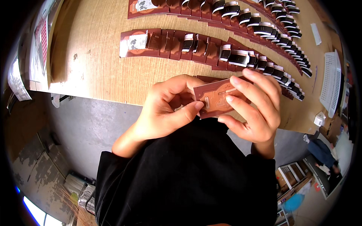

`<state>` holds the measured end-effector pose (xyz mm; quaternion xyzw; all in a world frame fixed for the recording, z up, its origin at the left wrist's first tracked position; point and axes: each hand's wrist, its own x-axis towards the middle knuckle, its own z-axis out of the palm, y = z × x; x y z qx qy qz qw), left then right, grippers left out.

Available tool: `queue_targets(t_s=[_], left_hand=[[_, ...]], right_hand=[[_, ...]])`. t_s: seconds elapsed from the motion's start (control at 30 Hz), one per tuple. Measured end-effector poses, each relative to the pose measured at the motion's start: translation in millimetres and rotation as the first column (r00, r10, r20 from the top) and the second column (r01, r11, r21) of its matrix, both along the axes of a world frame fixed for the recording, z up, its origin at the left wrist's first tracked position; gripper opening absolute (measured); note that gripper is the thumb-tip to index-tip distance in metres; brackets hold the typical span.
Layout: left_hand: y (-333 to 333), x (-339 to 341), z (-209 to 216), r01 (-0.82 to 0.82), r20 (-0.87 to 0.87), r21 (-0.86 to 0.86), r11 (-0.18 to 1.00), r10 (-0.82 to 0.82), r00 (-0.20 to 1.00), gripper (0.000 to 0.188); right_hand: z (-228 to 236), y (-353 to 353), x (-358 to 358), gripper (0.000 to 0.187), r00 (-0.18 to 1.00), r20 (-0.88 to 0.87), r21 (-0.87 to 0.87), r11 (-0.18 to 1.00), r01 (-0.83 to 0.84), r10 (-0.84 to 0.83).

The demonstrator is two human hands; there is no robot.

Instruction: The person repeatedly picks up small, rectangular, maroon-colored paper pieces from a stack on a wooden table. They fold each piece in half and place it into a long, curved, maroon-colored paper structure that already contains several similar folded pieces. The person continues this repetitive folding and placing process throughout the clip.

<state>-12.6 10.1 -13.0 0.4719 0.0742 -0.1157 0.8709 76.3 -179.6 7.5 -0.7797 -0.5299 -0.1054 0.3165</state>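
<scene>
Just past the table's front edge, a reddish-brown printed card (215, 98) with a darker patterned border is up in front of my body. My left hand (166, 103) pinches its left end, thumb on the printed face and the other fingers behind. At the right end, my right hand (256, 105) curls loosely about the card, with fingertips on its face and upper edge and the thumb by its lower edge. Directly beyond lies an overlapping row of similar cards (173, 53), several bearing small black-and-white curved pieces (238, 57).
More overlapping card rows (241, 28) curve across the far right of the wooden table (90, 49). A white plastic basket (329, 83) stands at the right edge, near a small white object (319, 119). Clear plastic packaging (37, 52) is at the left. Another person (325, 152) is at the lower right.
</scene>
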Motion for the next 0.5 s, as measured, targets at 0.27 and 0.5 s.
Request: queue_targets(t_s=[0.27,0.5], left_hand=[[-9.0,5.1,-1.9,0.040,0.103,-0.068,0.997,-0.033,0.994,0.016],[-10.9,5.7,0.0,0.060,0.212,0.005,0.998,-0.060,0.975,0.014]], right_hand=[[-13.7,13.3,-14.7,0.035,0.980,-0.036,0.219,0.955,0.198,-0.194],[-9.4,11.5,-21.7,0.033,0.958,-0.197,0.248,0.935,0.254,-0.208]])
